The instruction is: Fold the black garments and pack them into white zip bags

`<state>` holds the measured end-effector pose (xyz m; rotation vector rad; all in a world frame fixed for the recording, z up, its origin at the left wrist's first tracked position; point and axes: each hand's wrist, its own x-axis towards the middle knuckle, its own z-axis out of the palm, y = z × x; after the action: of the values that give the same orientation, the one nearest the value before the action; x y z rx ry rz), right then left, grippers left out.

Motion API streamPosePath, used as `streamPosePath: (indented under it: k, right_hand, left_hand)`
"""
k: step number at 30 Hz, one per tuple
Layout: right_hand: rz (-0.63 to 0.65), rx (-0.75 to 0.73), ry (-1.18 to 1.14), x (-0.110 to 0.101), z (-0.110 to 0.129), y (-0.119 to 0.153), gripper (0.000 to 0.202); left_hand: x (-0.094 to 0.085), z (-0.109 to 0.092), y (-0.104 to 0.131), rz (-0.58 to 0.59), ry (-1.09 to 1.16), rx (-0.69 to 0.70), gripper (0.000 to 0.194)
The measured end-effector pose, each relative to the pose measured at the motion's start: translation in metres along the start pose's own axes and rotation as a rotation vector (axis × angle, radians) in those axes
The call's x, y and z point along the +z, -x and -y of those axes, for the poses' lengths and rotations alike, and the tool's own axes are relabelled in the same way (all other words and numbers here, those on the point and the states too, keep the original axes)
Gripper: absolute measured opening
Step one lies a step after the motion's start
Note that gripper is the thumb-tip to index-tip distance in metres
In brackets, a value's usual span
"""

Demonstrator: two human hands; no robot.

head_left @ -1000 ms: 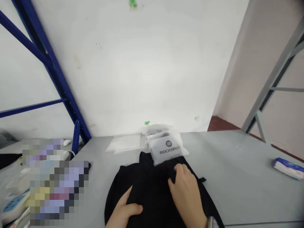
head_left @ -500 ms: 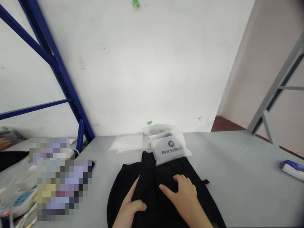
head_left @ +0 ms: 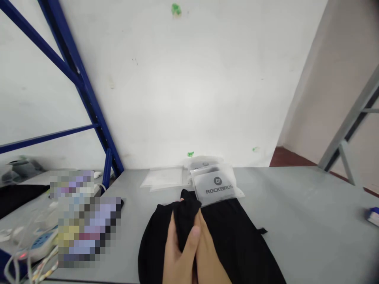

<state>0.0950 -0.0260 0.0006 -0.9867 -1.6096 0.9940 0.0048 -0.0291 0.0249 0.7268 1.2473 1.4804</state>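
1. The left hand is part closed. Its thumb points up on one side and its fingers are on the other side, with a bunched bit of black cloth pinched in between.
2. The right hand is pushed up close against the left hand, right by its thumb. Its fingers go behind the bunched bit, so I cannot tell how far open they are or if they pinch it.
3. The rest of the black garment lies under both hands and spreads out on both sides of them. It is on the gray table. A little black tab sticks out to the right of the hands.
4. Just past the hands is a see-through ROCKBROS bag, touching the top of the garment.
5. Flat, pale plastic bags lie past the left hand.
6. Far off to the left of the hands is a white power strip with blue sockets.
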Motion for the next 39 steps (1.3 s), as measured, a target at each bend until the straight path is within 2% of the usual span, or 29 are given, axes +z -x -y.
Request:
streamPosePath:
  k: [2,4,6,8,10,12,14,16,19,22,24,26,28,30,32,36,39]
  right_hand:
    - [0.093,-0.011,-0.097,0.0,-0.006,0.002,0.059]
    - [0.078,0.044,-0.303,-0.007,-0.009,0.003,0.063]
    - [0.026,0.19,-0.567,-0.011,-0.009,0.002,0.068]
    - [0.05,0.344,-0.798,-0.01,-0.008,0.001,0.07]
    - [0.117,0.436,-0.962,-0.007,-0.007,0.001,0.067]
    - [0.036,0.493,-1.014,-0.01,-0.008,0.0,0.064]
    - [-0.094,0.523,-0.906,-0.022,-0.012,-0.001,0.06]
    - [-0.181,0.507,-0.643,-0.04,-0.018,-0.001,0.052]
    - [-0.195,0.432,-0.313,-0.064,-0.027,0.001,0.043]
    - [-0.187,0.427,-0.304,-0.077,-0.034,0.003,0.048]
    - [-0.21,0.427,-0.342,-0.081,-0.035,0.004,0.049]
    - [-0.194,0.419,-0.327,-0.084,-0.035,0.004,0.04]
    - [-0.15,0.378,-0.19,-0.083,-0.035,0.004,0.029]
    - [-0.191,0.254,0.03,-0.076,-0.039,0.005,0.023]
    - [-0.264,0.056,0.231,-0.063,-0.047,0.007,0.019]
    - [-0.234,-0.2,0.541,-0.038,-0.065,0.014,0.025]
    - [-0.249,-0.355,0.763,-0.033,-0.071,0.016,0.04]
  left_hand:
    - [-0.005,-0.003,-0.006,-0.037,0.042,0.011,0.057]
    - [-0.012,-0.005,-0.011,-0.04,0.15,-0.051,0.049]
    - [-0.014,-0.004,-0.011,0.017,0.263,-0.09,0.049]
    - [-0.012,-0.001,-0.007,0.045,0.294,-0.05,0.053]
    - [-0.01,0.0,-0.005,0.031,0.199,0.048,0.056]
    - [-0.011,-0.004,-0.012,0.1,-0.128,0.169,0.056]
    - [-0.017,-0.014,-0.034,0.239,-0.542,0.265,0.051]
    - [-0.022,-0.026,-0.069,0.319,-0.846,0.309,0.042]
    - [-0.023,-0.036,-0.132,0.237,-1.115,0.304,0.034]
    - [-0.013,-0.029,-0.181,0.145,-1.334,0.315,0.034]
    - [-0.006,-0.019,-0.199,0.104,-1.443,0.32,0.035]
    - [0.0,-0.009,-0.206,0.071,-1.529,0.322,0.034]
    - [0.003,-0.001,-0.207,0.047,-1.593,0.326,0.033]
    - [0.004,0.003,-0.207,0.04,-1.639,0.326,0.032]
    - [0.005,0.005,-0.206,0.036,-1.672,0.323,0.032]
    - [0.003,0.006,-0.205,0.014,-1.701,0.331,0.034]
    - [0.002,0.005,-0.206,-0.011,-1.706,0.327,0.034]
